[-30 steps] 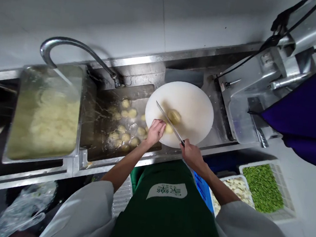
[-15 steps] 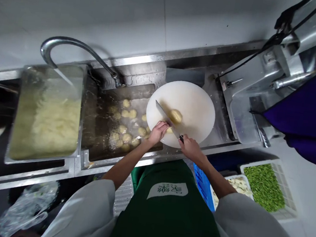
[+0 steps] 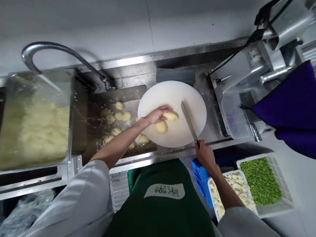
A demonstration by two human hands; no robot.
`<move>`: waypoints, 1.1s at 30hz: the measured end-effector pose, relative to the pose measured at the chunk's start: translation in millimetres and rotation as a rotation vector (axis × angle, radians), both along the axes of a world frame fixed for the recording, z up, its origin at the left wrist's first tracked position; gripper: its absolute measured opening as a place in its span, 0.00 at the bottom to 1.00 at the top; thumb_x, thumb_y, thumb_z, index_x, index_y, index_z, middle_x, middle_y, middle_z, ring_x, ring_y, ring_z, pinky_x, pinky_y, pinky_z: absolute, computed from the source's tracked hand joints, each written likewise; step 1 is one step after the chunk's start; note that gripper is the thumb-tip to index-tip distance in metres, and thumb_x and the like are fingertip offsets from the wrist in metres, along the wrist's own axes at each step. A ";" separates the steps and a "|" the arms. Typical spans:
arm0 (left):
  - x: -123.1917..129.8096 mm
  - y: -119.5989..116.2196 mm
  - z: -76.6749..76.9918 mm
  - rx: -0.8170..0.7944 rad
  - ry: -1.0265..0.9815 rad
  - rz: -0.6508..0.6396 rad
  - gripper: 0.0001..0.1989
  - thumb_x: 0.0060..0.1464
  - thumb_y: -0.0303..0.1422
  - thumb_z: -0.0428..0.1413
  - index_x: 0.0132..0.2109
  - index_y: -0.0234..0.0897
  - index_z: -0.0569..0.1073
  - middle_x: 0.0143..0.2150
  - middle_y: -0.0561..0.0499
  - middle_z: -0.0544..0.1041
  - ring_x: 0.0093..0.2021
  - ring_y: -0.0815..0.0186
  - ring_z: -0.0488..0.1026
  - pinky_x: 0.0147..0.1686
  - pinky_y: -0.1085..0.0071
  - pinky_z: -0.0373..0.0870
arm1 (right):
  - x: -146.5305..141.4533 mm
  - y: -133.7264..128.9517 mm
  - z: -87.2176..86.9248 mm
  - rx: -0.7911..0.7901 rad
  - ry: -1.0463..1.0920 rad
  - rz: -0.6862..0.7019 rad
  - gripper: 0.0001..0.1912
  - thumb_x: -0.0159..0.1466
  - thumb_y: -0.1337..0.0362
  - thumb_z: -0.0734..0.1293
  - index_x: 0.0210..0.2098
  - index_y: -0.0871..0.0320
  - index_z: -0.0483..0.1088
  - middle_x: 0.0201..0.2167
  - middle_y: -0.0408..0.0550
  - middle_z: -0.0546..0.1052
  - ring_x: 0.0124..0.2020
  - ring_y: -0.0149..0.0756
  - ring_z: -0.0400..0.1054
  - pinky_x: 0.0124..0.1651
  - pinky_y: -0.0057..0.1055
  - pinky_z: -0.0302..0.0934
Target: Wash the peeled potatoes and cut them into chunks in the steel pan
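Observation:
On the round white cutting board (image 3: 190, 99), my left hand (image 3: 158, 115) has its fingers round a peeled potato (image 3: 172, 116). Another pale potato piece (image 3: 161, 126) lies on the board just below that hand. My right hand (image 3: 204, 153) grips the handle of a knife (image 3: 189, 121) at the board's lower right edge. The blade points up and to the left over the board, apart from both potatoes. Several peeled potatoes (image 3: 126, 116) lie in the wet sink left of the board, some partly behind my left forearm.
A curved faucet (image 3: 68, 50) runs into a metal tub (image 3: 36, 120) of pale pieces in water. A metal machine (image 3: 236, 81) with a purple cloth (image 3: 298, 111) stands right. Below are a crate of chopped greens (image 3: 262, 181), a white tray (image 3: 245, 189) and a blue crate (image 3: 202, 180).
My left hand has moved up and right onto a potato. My right hand has drawn the knife right, away from the potatoes. The whole view has shifted slightly.

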State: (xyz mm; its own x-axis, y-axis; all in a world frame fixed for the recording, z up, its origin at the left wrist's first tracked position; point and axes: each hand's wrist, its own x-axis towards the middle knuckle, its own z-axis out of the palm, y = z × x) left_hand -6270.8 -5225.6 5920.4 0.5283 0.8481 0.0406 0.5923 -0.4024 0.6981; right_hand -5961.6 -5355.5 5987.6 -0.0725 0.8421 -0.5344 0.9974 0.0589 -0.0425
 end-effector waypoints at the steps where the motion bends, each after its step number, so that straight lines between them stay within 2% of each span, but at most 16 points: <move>1: 8.1 -6.4 -3.9 0.011 -0.015 0.061 0.19 0.57 0.31 0.61 0.56 0.37 0.74 0.52 0.44 0.75 0.51 0.55 0.74 0.55 0.55 0.73 | -2.2 -4.6 -1.2 -0.010 0.013 0.002 0.19 0.76 0.54 0.50 0.51 0.63 0.61 0.40 0.62 0.80 0.42 0.48 0.78 0.42 0.34 0.62; 4: 24.1 -30.8 -14.9 0.066 -0.064 0.251 0.18 0.58 0.39 0.62 0.53 0.35 0.74 0.48 0.42 0.74 0.48 0.55 0.73 0.51 0.56 0.74 | -6.5 -11.6 0.0 -0.048 0.062 0.020 0.20 0.76 0.53 0.50 0.52 0.61 0.61 0.40 0.61 0.80 0.43 0.48 0.78 0.42 0.34 0.62; 6: 25.6 -40.6 -18.6 0.086 -0.101 0.323 0.19 0.57 0.43 0.63 0.49 0.36 0.75 0.45 0.43 0.75 0.45 0.57 0.73 0.48 0.58 0.75 | -5.9 -9.6 2.8 -0.072 0.068 0.018 0.20 0.76 0.52 0.49 0.53 0.61 0.61 0.41 0.61 0.80 0.44 0.48 0.77 0.42 0.34 0.63; 9: 19.4 -41.2 -19.1 0.060 -0.169 0.281 0.18 0.57 0.46 0.62 0.46 0.36 0.76 0.41 0.46 0.75 0.38 0.62 0.73 0.42 0.64 0.75 | -6.0 1.4 5.5 -0.071 0.075 0.024 0.20 0.76 0.52 0.50 0.53 0.60 0.61 0.42 0.60 0.80 0.45 0.49 0.77 0.44 0.36 0.64; 12: 14.8 -37.8 -19.1 0.065 -0.234 0.264 0.18 0.59 0.48 0.60 0.43 0.35 0.77 0.37 0.48 0.74 0.35 0.65 0.72 0.39 0.67 0.74 | -13.4 17.3 4.4 -0.023 0.082 0.057 0.19 0.76 0.56 0.48 0.55 0.61 0.60 0.42 0.60 0.80 0.45 0.48 0.77 0.45 0.37 0.64; 16: 18.6 -44.0 -23.0 0.110 -0.268 0.316 0.18 0.60 0.47 0.60 0.42 0.35 0.78 0.37 0.47 0.76 0.35 0.65 0.74 0.39 0.67 0.74 | -22.1 30.5 2.8 -0.009 0.058 0.116 0.20 0.76 0.61 0.46 0.52 0.63 0.63 0.41 0.63 0.79 0.44 0.48 0.77 0.44 0.37 0.65; 21: 24.6 -54.6 -26.9 0.141 -0.277 0.405 0.14 0.61 0.43 0.59 0.41 0.35 0.79 0.41 0.45 0.78 0.40 0.63 0.76 0.44 0.65 0.75 | -22.2 28.6 6.1 0.007 0.034 0.126 0.21 0.76 0.60 0.45 0.53 0.64 0.62 0.39 0.62 0.79 0.42 0.46 0.77 0.44 0.36 0.65; 33: 23.2 -53.2 -28.8 0.130 -0.294 0.397 0.12 0.61 0.42 0.59 0.41 0.37 0.79 0.41 0.45 0.79 0.41 0.62 0.77 0.45 0.65 0.76 | -28.2 32.8 14.1 -0.025 0.005 0.173 0.19 0.75 0.61 0.46 0.51 0.64 0.63 0.39 0.62 0.79 0.42 0.46 0.77 0.43 0.34 0.63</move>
